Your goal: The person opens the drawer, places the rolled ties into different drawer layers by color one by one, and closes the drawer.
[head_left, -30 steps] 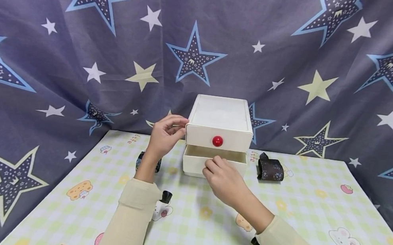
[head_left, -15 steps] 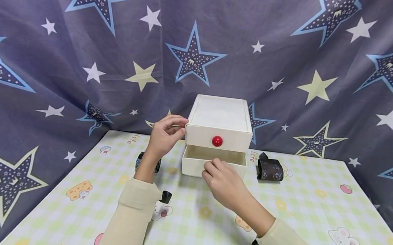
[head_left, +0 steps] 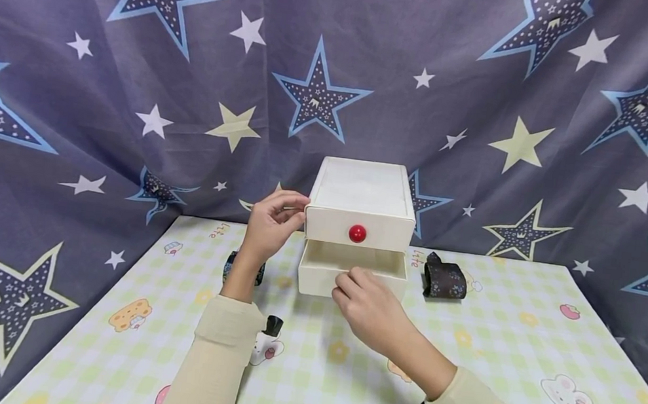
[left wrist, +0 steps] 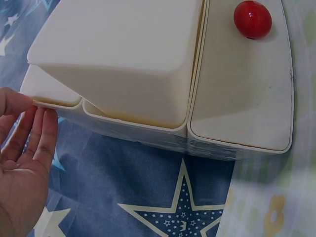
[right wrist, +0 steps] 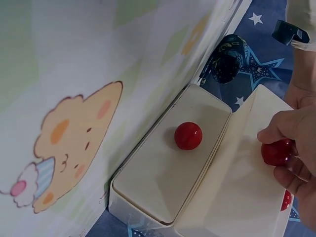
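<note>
Drawer (head_left: 315, 282) juts toward the person (head_left: 215, 355), front longest crosswise — right hand (head_left: 373, 312) pinching its red knob (right wrist: 276, 152), left hand (head_left: 273, 220) (fingers straight) touching the cabinet (head_left: 364, 186).

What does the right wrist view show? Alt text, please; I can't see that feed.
The right hand grips the red knob of a white drawer pulled partly out. Beside it in the picture, a shut drawer bears a second red knob; a cartoon-printed tablecloth fills much of the left side.
</note>
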Demonstrator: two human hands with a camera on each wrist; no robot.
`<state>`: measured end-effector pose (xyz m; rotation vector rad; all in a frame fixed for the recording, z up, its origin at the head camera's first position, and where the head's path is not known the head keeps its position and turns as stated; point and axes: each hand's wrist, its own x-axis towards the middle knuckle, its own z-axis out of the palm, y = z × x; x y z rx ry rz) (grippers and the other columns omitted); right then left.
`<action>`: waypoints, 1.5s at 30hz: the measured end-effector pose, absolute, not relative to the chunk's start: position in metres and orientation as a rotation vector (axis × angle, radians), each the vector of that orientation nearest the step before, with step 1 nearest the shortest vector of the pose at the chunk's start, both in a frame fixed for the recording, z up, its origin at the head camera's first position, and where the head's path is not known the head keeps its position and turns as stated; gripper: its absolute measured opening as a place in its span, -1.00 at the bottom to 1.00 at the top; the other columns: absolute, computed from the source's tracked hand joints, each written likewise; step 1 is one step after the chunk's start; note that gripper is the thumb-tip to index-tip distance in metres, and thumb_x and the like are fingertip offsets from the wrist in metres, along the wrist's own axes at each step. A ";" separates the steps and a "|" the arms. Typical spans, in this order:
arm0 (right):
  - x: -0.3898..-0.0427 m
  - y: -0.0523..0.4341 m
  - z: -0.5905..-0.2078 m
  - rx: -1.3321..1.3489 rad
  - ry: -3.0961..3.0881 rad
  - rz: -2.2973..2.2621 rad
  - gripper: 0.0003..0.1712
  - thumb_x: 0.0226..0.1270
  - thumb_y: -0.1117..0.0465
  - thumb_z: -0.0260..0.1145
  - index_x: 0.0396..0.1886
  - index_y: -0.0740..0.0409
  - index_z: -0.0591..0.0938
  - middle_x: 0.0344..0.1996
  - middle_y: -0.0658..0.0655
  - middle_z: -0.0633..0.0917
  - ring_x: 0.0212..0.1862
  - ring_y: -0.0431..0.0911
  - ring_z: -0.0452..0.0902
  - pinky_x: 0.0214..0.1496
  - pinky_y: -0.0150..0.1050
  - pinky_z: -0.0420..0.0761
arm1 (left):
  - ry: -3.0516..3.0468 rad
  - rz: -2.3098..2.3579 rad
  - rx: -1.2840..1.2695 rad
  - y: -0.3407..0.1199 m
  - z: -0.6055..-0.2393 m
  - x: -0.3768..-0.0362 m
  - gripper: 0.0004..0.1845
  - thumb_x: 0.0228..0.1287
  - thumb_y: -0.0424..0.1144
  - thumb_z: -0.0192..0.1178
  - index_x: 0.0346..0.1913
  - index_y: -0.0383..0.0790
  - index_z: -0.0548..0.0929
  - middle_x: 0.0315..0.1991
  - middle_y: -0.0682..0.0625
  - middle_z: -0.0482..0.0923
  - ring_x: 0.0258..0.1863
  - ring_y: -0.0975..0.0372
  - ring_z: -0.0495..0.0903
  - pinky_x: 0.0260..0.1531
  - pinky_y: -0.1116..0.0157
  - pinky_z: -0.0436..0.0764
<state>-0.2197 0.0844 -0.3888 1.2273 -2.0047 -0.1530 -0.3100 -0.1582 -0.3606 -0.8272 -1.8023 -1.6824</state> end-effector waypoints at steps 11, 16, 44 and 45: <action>-0.211 0.085 -0.389 1.224 -2.009 -0.182 -0.77 0.38 0.38 0.10 -0.41 0.15 0.64 -0.31 0.06 0.55 -0.28 -0.02 0.34 -0.31 -0.29 0.43 | -1.801 -1.681 -0.816 -0.158 -0.361 -0.310 -0.76 0.23 -0.67 0.27 -0.05 -0.56 0.71 0.01 -0.31 0.60 -0.09 0.21 0.69 0.02 0.25 0.71; -0.208 0.086 -0.390 1.232 -2.023 -0.174 -0.77 0.40 0.36 0.10 -0.39 0.15 0.66 -0.30 0.07 0.57 -0.28 -0.03 0.35 -0.31 -0.29 0.45 | -1.806 -1.674 -0.810 -0.158 -0.361 -0.310 -0.76 0.23 -0.67 0.28 -0.04 -0.55 0.71 0.01 -0.31 0.60 -0.09 0.22 0.69 0.01 0.27 0.71; -0.192 0.087 -0.394 1.247 -2.001 -0.168 -0.75 0.34 0.40 0.06 -0.42 0.14 0.64 -0.31 0.05 0.56 -0.29 -0.06 0.35 -0.36 -0.32 0.42 | -1.799 -1.669 -0.815 -0.157 -0.361 -0.310 -0.76 0.23 -0.66 0.29 -0.03 -0.54 0.72 -0.01 -0.33 0.60 -0.11 0.22 0.69 -0.01 0.28 0.71; -0.191 0.087 -0.394 1.248 -2.003 -0.172 -0.73 0.37 0.41 0.04 -0.41 0.14 0.64 -0.31 0.05 0.55 -0.29 -0.06 0.35 -0.36 -0.32 0.42 | -1.799 -1.669 -0.818 -0.157 -0.361 -0.310 -0.76 0.23 -0.66 0.29 -0.03 -0.54 0.72 0.00 -0.32 0.61 -0.11 0.22 0.69 -0.01 0.28 0.71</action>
